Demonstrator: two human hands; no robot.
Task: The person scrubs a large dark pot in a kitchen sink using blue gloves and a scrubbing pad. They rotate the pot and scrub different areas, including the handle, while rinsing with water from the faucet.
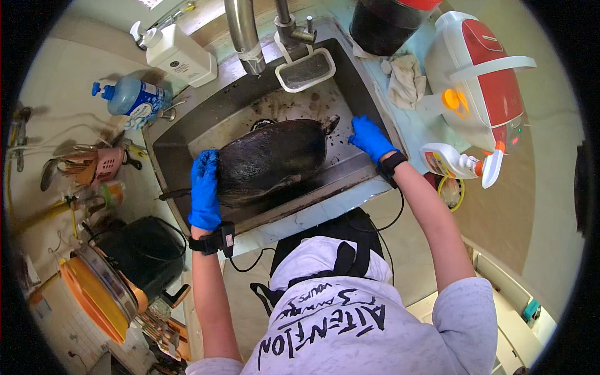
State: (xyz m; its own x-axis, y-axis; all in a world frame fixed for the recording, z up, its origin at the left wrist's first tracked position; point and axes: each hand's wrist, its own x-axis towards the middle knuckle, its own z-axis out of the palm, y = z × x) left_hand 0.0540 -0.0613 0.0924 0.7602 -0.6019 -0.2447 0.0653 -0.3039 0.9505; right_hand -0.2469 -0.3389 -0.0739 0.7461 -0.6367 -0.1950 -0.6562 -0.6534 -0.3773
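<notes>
A large blackened metal pan, likely a wok [274, 157], stands tilted in the stainless steel sink [290, 206], its dark curved surface facing me. My left hand [205, 187], in a blue rubber glove, grips its left rim beside a dark handle [174, 194] that reaches over the sink's left edge. On the right, my right hand [370, 136], also gloved in blue, is near the sink's right wall, apart from the pan, its fingers curled; whether something small is inside them cannot be told. A short stub [331, 124] projects from the pan's right end. Dark bits lie on the sink floor.
The faucet [243, 37] and a hanging mesh strainer [305, 70] overhang the sink's back. Pump bottle [180, 56] and blue bottle [136, 98] stand left; a rag [406, 80], spray bottle [452, 161] and red-white appliance [478, 70] are right. A black pot [140, 255] sits lower left.
</notes>
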